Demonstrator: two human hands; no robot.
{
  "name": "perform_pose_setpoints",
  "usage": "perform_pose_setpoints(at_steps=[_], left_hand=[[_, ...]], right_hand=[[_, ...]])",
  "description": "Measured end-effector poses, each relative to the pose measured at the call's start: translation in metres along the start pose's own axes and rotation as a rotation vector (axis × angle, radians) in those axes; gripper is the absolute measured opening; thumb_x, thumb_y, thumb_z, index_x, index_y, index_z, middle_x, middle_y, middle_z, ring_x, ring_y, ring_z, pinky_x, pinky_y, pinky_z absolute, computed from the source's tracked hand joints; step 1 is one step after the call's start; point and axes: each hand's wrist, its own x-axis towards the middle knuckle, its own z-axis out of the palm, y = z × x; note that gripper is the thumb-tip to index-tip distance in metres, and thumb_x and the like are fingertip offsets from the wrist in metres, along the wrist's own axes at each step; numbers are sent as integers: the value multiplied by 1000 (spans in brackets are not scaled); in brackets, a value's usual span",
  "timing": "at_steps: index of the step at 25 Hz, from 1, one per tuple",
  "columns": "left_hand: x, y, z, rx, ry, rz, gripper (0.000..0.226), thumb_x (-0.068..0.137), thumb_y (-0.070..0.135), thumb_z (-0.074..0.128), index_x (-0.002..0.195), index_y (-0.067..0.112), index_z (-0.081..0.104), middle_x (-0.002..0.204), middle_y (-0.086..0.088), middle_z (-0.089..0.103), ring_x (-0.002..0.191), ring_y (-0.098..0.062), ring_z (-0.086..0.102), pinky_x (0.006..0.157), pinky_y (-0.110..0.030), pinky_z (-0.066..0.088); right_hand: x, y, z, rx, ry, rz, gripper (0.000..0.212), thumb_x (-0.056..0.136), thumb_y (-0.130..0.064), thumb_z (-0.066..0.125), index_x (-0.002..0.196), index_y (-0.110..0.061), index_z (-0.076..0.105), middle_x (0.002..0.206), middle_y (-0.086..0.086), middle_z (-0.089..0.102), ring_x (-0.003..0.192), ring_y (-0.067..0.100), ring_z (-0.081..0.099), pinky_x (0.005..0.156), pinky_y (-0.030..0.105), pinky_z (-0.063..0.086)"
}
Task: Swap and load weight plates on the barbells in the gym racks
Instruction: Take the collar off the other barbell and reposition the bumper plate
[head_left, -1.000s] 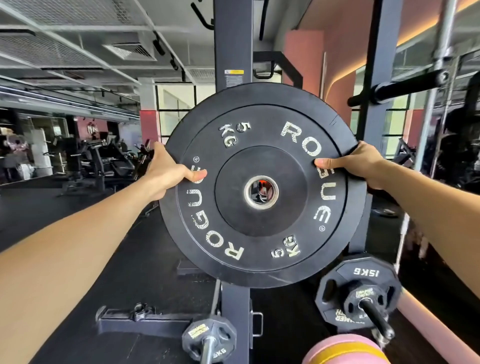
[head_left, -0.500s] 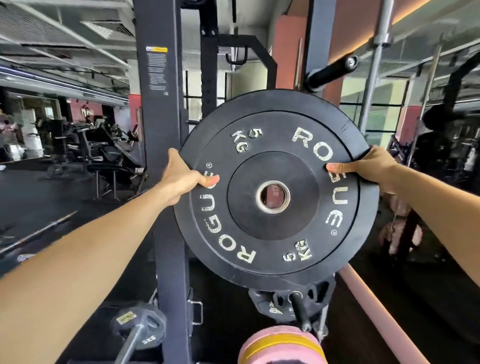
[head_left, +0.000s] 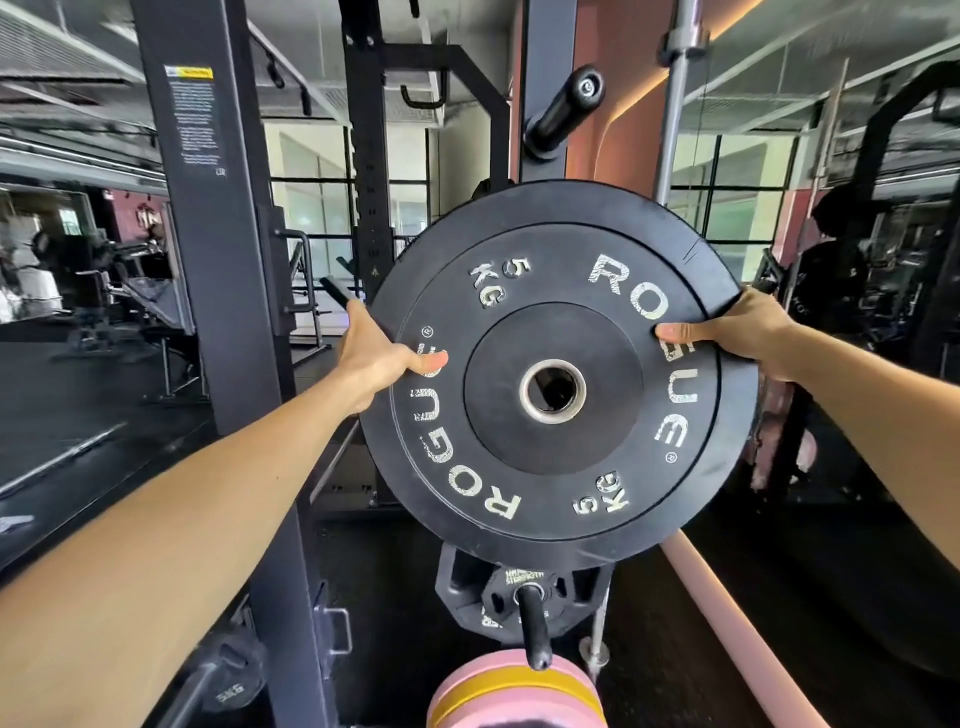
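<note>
The person is holding a black 5 KG bumper plate (head_left: 558, 374) upright in the air between both hands. The left hand (head_left: 376, 358) is gripping its left rim, the right hand (head_left: 737, 332) its right rim, thumbs pressing on the lettered face. It is hanging just above the plates on a storage peg (head_left: 532, 621).

You are holding up a round black rubber bumper plate (head_left: 558, 374) with worn white ROGUE and 5 KG lettering and a steel-ringed centre hole; it is facing you upright, slightly rotated, and hanging just above black plates (head_left: 470, 592) sitting on a black storage peg (head_left: 535, 631).
</note>
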Motion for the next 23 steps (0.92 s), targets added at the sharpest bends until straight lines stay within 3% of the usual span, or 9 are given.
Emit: perform_pose_setpoints(at_steps=[4,7,15,19,23], left_hand=[[14,-4,22,-8,22,9,100,52,17,98,126,16,32,127,-3,58,117,-28,56,103,-50,46],[23,-15,40,-14,23,-4,96,51,16,99,122,16,34,122,-2,60,113,-28,58,101,-50,48],[71,-51,70,-25,44,-8,98,45,18,100,121,26,38,118,7,66,111,-21,63,101,-48,49],[105,-63,82,-41,67,10,98,43,18,100,119,29,39,111,12,67,105,-15,65,99,-47,51],[141,-78,96,-35,84,10,93,44,19,100,112,31,39,108,14,66,102,-10,64,98,-45,51]], right_hand=[[35,11,-4,-10,-20,-2,82,24,-38,98,100,-19,72,87,-2,76,75,19,73,68,32,57],[56,25,-2,-26,-27,1,84,20,-42,97,97,-21,72,84,-5,75,68,13,72,59,25,56],[119,67,25,50,-32,-28,105,5,-49,98,102,-23,69,95,-4,76,85,18,73,82,42,59],[158,74,41,76,-10,-73,115,9,-49,99,114,-20,62,105,-2,74,91,19,72,85,43,58],[198,79,58,69,-1,-113,104,16,-49,99,111,-23,63,98,-8,75,86,13,73,81,36,59]])
